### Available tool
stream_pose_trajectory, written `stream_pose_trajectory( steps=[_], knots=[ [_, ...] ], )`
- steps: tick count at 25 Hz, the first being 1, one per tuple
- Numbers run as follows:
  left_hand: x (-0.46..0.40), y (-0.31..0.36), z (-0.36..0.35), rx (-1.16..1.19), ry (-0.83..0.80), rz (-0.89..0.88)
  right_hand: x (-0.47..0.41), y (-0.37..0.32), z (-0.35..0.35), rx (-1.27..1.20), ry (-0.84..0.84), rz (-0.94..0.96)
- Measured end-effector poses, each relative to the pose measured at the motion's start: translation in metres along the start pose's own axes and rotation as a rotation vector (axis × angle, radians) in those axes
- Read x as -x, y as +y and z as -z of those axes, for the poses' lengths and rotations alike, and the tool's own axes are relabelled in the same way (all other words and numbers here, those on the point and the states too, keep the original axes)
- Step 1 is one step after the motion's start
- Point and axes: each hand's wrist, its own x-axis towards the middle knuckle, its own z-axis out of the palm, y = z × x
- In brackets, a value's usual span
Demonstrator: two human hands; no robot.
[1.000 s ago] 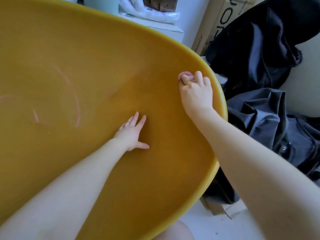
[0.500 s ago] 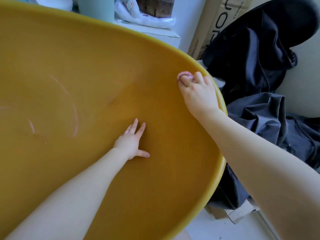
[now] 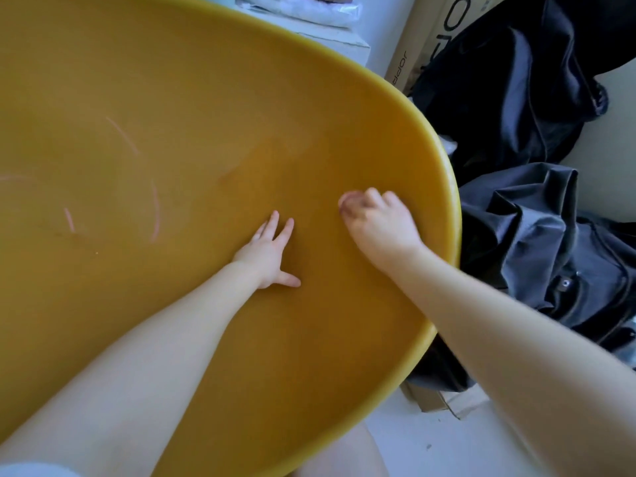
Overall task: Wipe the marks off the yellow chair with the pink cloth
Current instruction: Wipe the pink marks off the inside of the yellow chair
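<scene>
**Pink cloth bunched in right hand, pressed to the chair shell**

I read the pink cloth [image 3: 348, 202] as a small wad, only a pale pink edge of it showing past the fingertips. My right hand [image 3: 382, 224] is curled round it, knuckles up, and holds it down against the inner surface of the yellow chair [image 3: 213, 108]. The image is blurred here, so I cannot make out how much cloth sits under the palm.

Just beside the grip, on the thumb side and a little nearer to me, my left hand [image 3: 269, 253] lies flat on the same surface, fingers straight and slightly spread, thumb out to the side, holding nothing. The two hands do not touch.

Well away from the grip, across the shell past the left hand, I see pale pink marks [image 3: 155, 211]: one long curved streak, a shorter stroke beside it, a thinner arc above, and a faint smear at the frame's edge.

On the other side of the grip the chair's rim [image 3: 453, 215] runs close by. Beyond the rim lies a heap of dark clothing [image 3: 537, 235], with a cardboard box [image 3: 416, 43] standing farther back. Both bare forearms reach in from the bottom of the view.
</scene>
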Motion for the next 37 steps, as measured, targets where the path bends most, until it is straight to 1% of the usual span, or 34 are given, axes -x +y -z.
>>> stream_pose_trajectory(
  steps=[2,3,5,6,7,8,10,11,12,13,14,16,17,19,21,23,24,27,29,30,32,34,35,37],
  knots=[
    [-0.001,0.0,0.0,-0.006,-0.018,0.007,-0.022,0.042,0.002,0.102,0.082,-0.175],
    [0.0,-0.001,-0.001,-0.018,-0.023,0.008,-0.028,0.051,0.002,0.154,0.104,-0.245],
    [-0.001,-0.003,-0.001,-0.032,-0.018,0.0,-0.032,0.044,-0.004,0.173,0.112,-0.385],
    [-0.002,-0.005,-0.002,-0.034,-0.017,-0.007,-0.032,0.028,-0.007,0.106,0.113,-0.443],
    [-0.002,-0.006,-0.003,-0.034,-0.02,-0.011,-0.032,0.007,-0.011,0.015,0.12,-0.468],
    [-0.003,-0.007,-0.003,-0.039,-0.026,-0.013,-0.029,-0.018,-0.015,-0.067,0.097,-0.438],
    [-0.005,-0.008,-0.003,-0.102,-0.034,-0.023,-0.019,-0.06,-0.018,-0.159,-0.021,-0.3],
    [-0.008,-0.01,0.002,-0.171,-0.033,-0.045,-0.021,-0.065,-0.02,-0.164,-0.035,-0.267],
    [-0.01,-0.013,0.009,-0.25,-0.04,-0.082,-0.027,-0.059,-0.023,-0.163,-0.009,-0.244],
    [-0.012,-0.017,0.018,-0.341,-0.052,-0.132,-0.036,-0.047,-0.026,-0.143,0.037,-0.251],
    [-0.015,-0.023,0.03,-0.441,-0.048,-0.184,-0.047,-0.031,-0.029,-0.119,0.082,-0.305],
    [-0.023,-0.043,0.061,-0.617,0.023,-0.235,-0.075,0.002,-0.033,-0.078,0.204,-0.482],
    [-0.026,-0.056,0.075,-0.671,0.077,-0.202,-0.086,0.011,-0.034,-0.091,0.25,-0.556],
    [-0.036,-0.088,0.107,-0.732,0.218,-0.057,-0.108,0.01,-0.041,-0.134,0.332,-0.682],
    [-0.044,-0.111,0.13,-0.823,0.305,0.075,-0.128,-0.005,-0.048,-0.239,0.414,-0.748],
    [-0.052,-0.127,0.14,-0.944,0.355,0.116,-0.162,-0.021,-0.053,-0.375,0.503,-0.794],
    [-0.055,-0.131,0.141,-0.965,0.368,0.127,-0.18,-0.032,-0.056,-0.423,0.529,-0.808],
    [-0.062,-0.14,0.138,-0.91,0.457,0.161,-0.23,-0.079,-0.055,-0.422,0.585,-0.823],
    [-0.061,-0.146,0.139,-0.89,0.498,0.13,-0.239,-0.103,-0.045,-0.476,0.541,-0.797],
    [-0.06,-0.149,0.138,-0.889,0.506,0.116,-0.232,-0.105,-0.044,-0.475,0.495,-0.744],
    [-0.059,-0.152,0.139,-0.887,0.527,0.093,-0.201,-0.087,-0.046,-0.397,0.435,-0.677],
    [-0.059,-0.155,0.139,-0.877,0.529,0.072,-0.173,-0.058,-0.049,-0.287,0.453,-0.706],
    [-0.059,-0.157,0.14,-0.872,0.53,0.064,-0.167,-0.046,-0.05,-0.268,0.472,-0.724],
    [-0.06,-0.159,0.141,-0.862,0.532,0.049,-0.174,-0.042,-0.054,-0.313,0.508,-0.731]
  ],
)
